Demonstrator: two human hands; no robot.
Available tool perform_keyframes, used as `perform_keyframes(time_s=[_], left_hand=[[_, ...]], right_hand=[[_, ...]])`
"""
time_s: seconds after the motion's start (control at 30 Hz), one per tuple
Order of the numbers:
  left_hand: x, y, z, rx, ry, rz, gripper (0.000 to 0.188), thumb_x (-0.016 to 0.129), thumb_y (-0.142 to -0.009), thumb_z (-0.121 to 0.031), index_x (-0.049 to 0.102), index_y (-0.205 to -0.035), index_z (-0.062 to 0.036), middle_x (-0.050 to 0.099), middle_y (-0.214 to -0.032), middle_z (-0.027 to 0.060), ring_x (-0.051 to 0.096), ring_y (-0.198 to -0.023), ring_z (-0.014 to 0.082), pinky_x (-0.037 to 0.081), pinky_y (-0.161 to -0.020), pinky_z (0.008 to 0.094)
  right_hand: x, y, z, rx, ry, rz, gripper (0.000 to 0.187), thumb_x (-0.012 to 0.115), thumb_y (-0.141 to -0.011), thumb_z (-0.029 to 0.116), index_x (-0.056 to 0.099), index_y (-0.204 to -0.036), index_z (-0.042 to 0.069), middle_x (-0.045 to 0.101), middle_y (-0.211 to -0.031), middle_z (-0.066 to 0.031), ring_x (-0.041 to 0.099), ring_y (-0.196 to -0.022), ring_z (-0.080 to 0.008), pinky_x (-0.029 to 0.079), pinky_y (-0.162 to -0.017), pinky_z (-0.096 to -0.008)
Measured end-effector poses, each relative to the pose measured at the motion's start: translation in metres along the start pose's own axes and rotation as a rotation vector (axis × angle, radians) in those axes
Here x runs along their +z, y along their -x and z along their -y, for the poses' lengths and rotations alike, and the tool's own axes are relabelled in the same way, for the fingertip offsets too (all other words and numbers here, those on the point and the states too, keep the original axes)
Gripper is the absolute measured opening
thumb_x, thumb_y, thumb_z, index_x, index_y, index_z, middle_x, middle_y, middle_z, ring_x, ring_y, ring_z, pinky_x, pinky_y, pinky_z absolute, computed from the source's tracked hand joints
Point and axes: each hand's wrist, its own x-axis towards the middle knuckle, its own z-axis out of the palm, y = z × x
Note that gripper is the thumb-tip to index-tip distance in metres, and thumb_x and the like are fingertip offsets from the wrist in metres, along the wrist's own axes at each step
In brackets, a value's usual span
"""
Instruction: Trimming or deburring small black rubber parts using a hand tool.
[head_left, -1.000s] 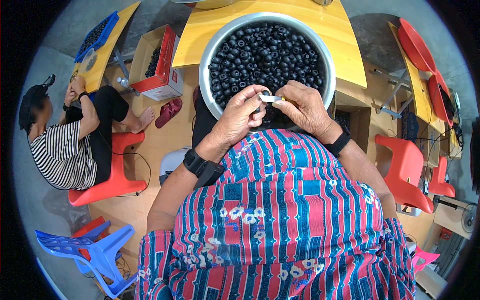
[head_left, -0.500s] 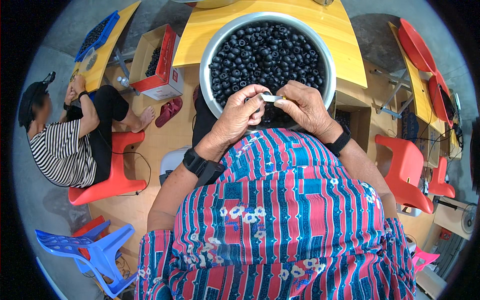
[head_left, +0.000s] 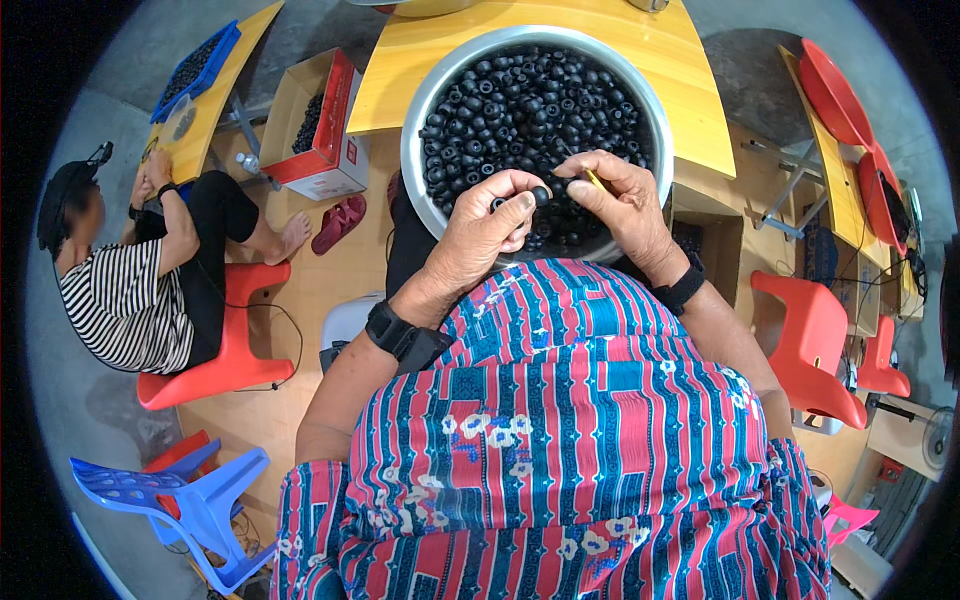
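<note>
My left hand (head_left: 475, 225) pinches a small round black piece (head_left: 541, 195) between thumb and fingers, above the near side of a wide metal basin (head_left: 411, 150). Heaped inside the basin are many glossy black pieces (head_left: 540, 105), several with a round hole showing. To the right, my right hand (head_left: 625, 205) is closed around a slim yellow-handled tool (head_left: 596, 178); its working end is hidden by the fingers. A small gap separates the two hands.
A yellow table (head_left: 690, 90) lies under and beyond the basin. On the left, a person (head_left: 130, 280) in a striped shirt sits on a red stool (head_left: 235, 330) near an open carton (head_left: 310, 130). Red stools (head_left: 805, 340) and red basins (head_left: 835, 95) are at right.
My right hand has moved slightly right and up, away from the left. The pale flat blade between the hands is out of sight, and the black piece in my left hand shows more.
</note>
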Motion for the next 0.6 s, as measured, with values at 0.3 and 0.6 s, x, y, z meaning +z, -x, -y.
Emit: perform_keyframes(time_s=[0.3,0.6], left_hand=[[-0.001,-0.003,0.004,-0.002,0.02,0.013,0.022,0.051,-0.1,-0.018,0.052,-0.114,-0.0016,0.043,-0.073,-0.0032,0.036,-0.06,0.0035,0.03,-0.051,0.0174],[0.002,-0.002,0.007,-0.047,0.312,-0.046,0.022,0.051,-0.1,-0.021,0.05,-0.116,-0.0051,0.046,-0.082,-0.0017,0.039,-0.064,0.0052,0.032,-0.053,0.0178]], right_hand=[[0.005,0.001,0.001,-0.117,0.103,0.079,0.033,0.076,-0.075,0.008,0.068,-0.106,0.004,0.068,-0.089,-0.0116,0.065,-0.081,-0.0207,0.05,-0.074,-0.0302],[0.008,0.004,0.015,-0.251,0.414,0.05,0.039,0.075,-0.075,0.014,0.068,-0.113,0.017,0.06,-0.075,-0.0091,0.061,-0.068,-0.0255,0.05,-0.063,-0.0333]])
